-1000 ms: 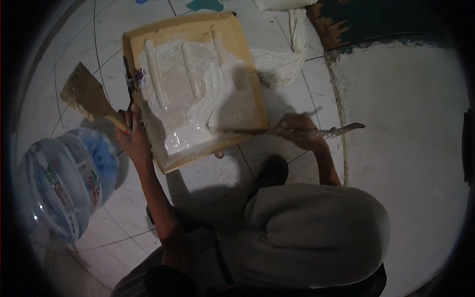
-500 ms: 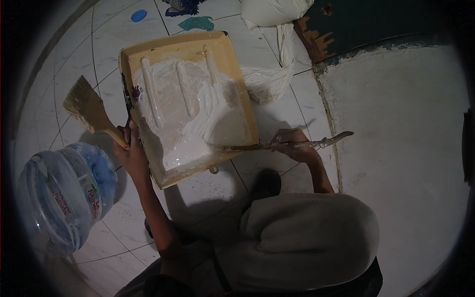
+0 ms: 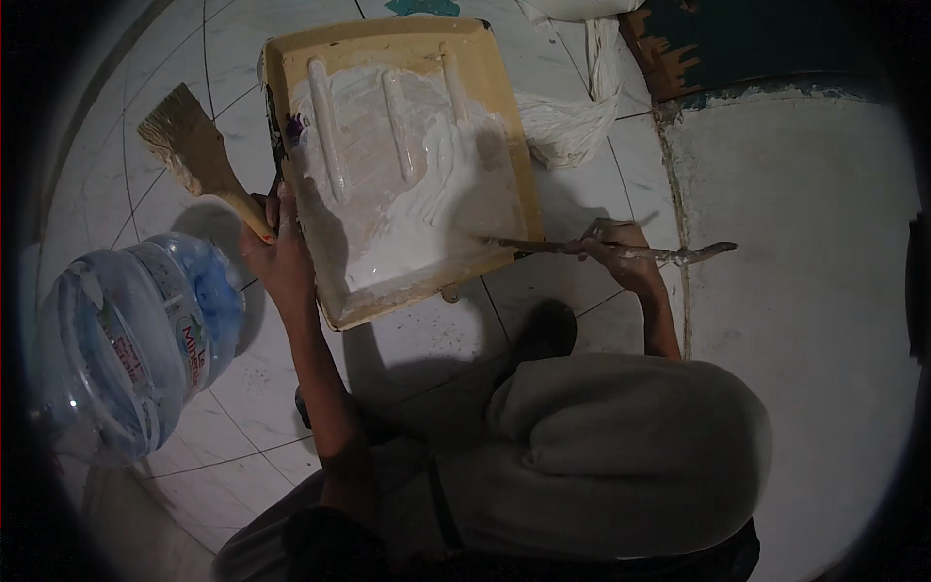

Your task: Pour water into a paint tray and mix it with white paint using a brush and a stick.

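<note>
My left hand [image 3: 279, 250] is closed on the wooden handle of a wide paintbrush [image 3: 202, 150], and its fingers also grip the left edge of a yellowish paint tray [image 3: 388, 31]. The brush's bristles point up and left, away from the tray. White paint [image 3: 412, 228] lies wet across the tray's ribbed bottom. To the right of the tray, my right hand [image 3: 624, 257] pinches a thin, paint-smeared stick [image 3: 548, 247]. Its left end reaches over the tray's right rim to the paint; its bent other end sticks out past my hand.
A large clear plastic water bottle [image 3: 145, 339] lies on the tiled floor at the left. White plastic bags [image 3: 572, 136] lie behind the tray on the right. A pale panel [image 3: 795, 242] with a rough edge and a dark green surface [image 3: 766, 44] are at the right.
The whole scene has shifted up and slightly right in the picture. My right hand and the stick have moved slightly relative to the tray. Both hands keep their hold.
</note>
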The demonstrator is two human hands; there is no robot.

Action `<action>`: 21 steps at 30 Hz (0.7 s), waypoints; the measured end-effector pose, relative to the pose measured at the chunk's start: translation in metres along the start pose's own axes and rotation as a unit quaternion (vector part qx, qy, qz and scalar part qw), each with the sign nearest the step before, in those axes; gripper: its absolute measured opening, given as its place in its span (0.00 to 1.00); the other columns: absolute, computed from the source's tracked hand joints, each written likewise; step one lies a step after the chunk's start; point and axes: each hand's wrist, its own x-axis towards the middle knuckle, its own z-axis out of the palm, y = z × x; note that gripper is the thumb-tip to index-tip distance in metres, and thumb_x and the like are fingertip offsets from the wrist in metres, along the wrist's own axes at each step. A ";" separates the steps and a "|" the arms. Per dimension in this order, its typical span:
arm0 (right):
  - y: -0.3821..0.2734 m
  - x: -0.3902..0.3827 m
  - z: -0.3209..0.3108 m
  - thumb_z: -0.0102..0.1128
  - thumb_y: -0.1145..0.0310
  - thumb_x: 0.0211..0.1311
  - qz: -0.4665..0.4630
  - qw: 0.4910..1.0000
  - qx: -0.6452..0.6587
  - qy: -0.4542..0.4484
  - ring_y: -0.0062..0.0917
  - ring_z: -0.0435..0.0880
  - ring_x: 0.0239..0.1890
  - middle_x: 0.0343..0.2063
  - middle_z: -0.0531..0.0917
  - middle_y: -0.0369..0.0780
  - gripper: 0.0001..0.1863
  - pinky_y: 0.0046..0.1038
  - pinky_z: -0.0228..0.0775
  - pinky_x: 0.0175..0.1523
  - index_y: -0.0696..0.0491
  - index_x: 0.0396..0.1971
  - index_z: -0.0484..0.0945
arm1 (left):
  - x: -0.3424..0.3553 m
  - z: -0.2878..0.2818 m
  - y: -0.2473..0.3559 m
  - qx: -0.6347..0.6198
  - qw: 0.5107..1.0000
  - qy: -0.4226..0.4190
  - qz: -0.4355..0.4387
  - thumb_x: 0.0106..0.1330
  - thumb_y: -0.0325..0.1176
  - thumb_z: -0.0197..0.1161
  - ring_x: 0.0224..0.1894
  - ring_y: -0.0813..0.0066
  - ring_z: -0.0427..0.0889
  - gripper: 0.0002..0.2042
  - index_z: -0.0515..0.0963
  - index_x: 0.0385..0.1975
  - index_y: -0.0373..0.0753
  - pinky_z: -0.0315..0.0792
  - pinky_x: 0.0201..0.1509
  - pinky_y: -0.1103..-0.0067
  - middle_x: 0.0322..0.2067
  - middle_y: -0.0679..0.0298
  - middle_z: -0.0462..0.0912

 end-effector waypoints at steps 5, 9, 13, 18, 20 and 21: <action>-0.002 0.000 -0.025 0.58 0.75 0.61 -0.010 0.998 -0.005 0.056 0.19 0.73 0.24 0.20 0.78 0.40 0.08 0.23 0.65 0.31 0.64 0.28 0.81 | 0.001 0.000 0.005 -0.026 1.000 -0.010 0.009 0.65 0.34 0.63 0.22 0.86 0.56 0.20 0.57 0.17 0.44 0.54 0.27 0.85 0.18 0.75 0.60; 0.000 -0.004 -0.030 0.58 0.75 0.60 -0.026 0.998 -0.050 -0.017 0.19 0.72 0.24 0.20 0.78 0.40 0.07 0.22 0.65 0.31 0.64 0.30 0.82 | 0.000 -0.001 -0.002 -0.011 1.000 -0.013 -0.012 0.66 0.33 0.61 0.23 0.86 0.56 0.19 0.57 0.19 0.43 0.54 0.27 0.86 0.19 0.75 0.60; -0.001 -0.003 -0.028 0.57 0.76 0.59 -0.008 0.999 0.015 0.043 0.23 0.75 0.25 0.21 0.78 0.41 0.07 0.24 0.66 0.32 0.63 0.31 0.82 | 0.003 -0.001 -0.023 -0.040 0.999 -0.004 -0.030 0.66 0.33 0.62 0.21 0.86 0.56 0.19 0.57 0.18 0.44 0.54 0.25 0.86 0.18 0.75 0.60; -0.012 0.018 -0.003 0.58 0.76 0.60 -0.031 0.998 -0.007 -0.045 0.24 0.78 0.25 0.23 0.81 0.43 0.06 0.25 0.70 0.31 0.61 0.32 0.83 | -0.002 0.003 -0.065 -0.047 0.998 0.002 -0.050 0.66 0.32 0.62 0.21 0.86 0.55 0.20 0.56 0.18 0.45 0.53 0.24 0.84 0.18 0.75 0.59; -0.013 0.027 -0.010 0.58 0.76 0.60 -0.062 0.998 0.024 -0.013 0.24 0.79 0.24 0.23 0.81 0.42 0.06 0.25 0.70 0.31 0.61 0.32 0.83 | -0.007 0.009 -0.069 -0.100 0.992 0.009 -0.082 0.66 0.32 0.62 0.22 0.86 0.55 0.20 0.56 0.18 0.45 0.53 0.25 0.84 0.18 0.75 0.59; -0.010 0.028 -0.014 0.59 0.76 0.59 -0.062 0.998 0.015 -0.015 0.24 0.78 0.24 0.23 0.81 0.42 0.06 0.25 0.70 0.31 0.61 0.32 0.83 | -0.009 0.008 -0.072 -0.101 0.991 0.005 -0.088 0.66 0.31 0.61 0.23 0.86 0.54 0.20 0.56 0.18 0.45 0.53 0.26 0.84 0.19 0.75 0.58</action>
